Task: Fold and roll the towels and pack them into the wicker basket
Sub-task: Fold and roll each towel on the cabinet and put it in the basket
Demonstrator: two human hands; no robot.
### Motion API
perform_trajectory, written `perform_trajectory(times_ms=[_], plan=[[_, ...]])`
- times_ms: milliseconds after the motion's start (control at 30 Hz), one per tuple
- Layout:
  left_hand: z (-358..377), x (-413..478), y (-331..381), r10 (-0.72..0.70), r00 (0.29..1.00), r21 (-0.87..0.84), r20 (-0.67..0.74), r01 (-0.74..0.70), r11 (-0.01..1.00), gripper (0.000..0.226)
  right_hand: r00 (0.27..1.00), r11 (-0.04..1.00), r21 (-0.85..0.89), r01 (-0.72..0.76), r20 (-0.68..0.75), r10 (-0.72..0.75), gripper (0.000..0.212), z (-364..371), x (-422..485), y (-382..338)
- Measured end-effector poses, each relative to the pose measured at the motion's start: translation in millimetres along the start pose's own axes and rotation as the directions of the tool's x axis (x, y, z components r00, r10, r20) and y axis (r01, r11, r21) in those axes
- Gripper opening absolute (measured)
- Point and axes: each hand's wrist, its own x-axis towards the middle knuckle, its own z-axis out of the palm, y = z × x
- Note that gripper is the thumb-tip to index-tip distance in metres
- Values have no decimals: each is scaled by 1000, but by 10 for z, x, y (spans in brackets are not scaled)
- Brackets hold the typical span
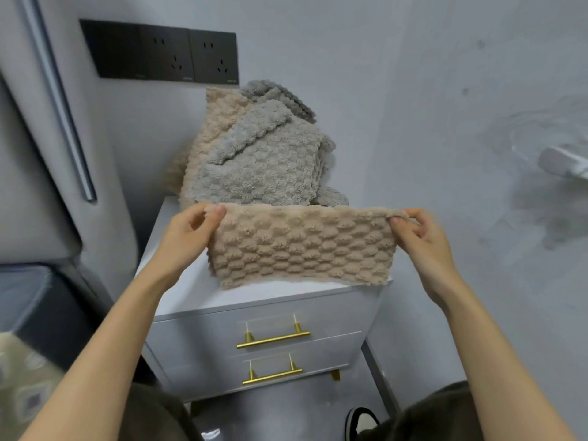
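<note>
A person holds a beige towel (302, 246) stretched out sideways between both hands, above the front part of a white nightstand (191, 297). The left hand (187, 232) pinches the towel's upper left corner between thumb and curled fingers, and the right hand (423, 237) pinches the upper right corner in the same way, so the top edge runs nearly level from one hand to the other. The towel has a bubbly, scaled texture and hangs as a wide, short band; its lower edge comes down to the front edge of the nightstand top, and whether it touches there cannot be told. Behind it, at the back of the nightstand and leaning on the wall, sits a loose pile of towels (254, 160): a light grey towel (264, 167) in front, another beige one (213, 122) behind it on the left, and a darker grey one (280, 97) at the top. The nightstand has two drawers, each with a gold bar handle, the upper handle (273, 338) above the lower handle (272, 375). A black socket panel (165, 55) is set in the grey wall above the pile. A grey padded headboard (31, 154) stands to the left, and the toe of a dark shoe (361, 421) shows on the floor below the nightstand.
</note>
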Motion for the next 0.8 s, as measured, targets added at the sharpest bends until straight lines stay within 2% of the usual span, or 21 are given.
perform_trajectory(times_ms=[33,100,200,333,433,533,600,667,700,800], plan=[[23,16,6,-36,999,-84,20,38,996,30,1000,999,36,-1,-10,1,3,14,5,-11],[82,54,-14,-77,997,-144,33,80,986,34,999,998,52,19,-50,-16,6,37,15,-11],[199,142,-82,-82,996,-50,35,83,995,39,996,999,-35,16,-84,-19,7,77,89,55],[356,344,-245,-155,988,98,5,154,983,33,991,983,-167,-74,-122,54,12,134,366,283],[480,491,-371,-174,983,104,-48,179,978,29,979,956,-268,-124,-192,74,13,198,563,456],[557,529,-404,-159,985,92,-66,165,982,37,974,926,-328,-190,-185,134,29,215,637,579],[569,490,-408,-72,993,205,-91,89,975,36,975,873,-435,-222,-109,194,44,194,622,614],[541,403,-412,31,992,375,-121,16,927,26,972,816,-531,-226,-69,225,51,144,607,647],[520,347,-390,26,995,438,-100,20,899,23,967,790,-563,-241,-70,245,54,119,591,648],[484,133,-311,-135,989,632,61,66,772,44,934,716,-624,-313,-67,350,53,44,556,693]])
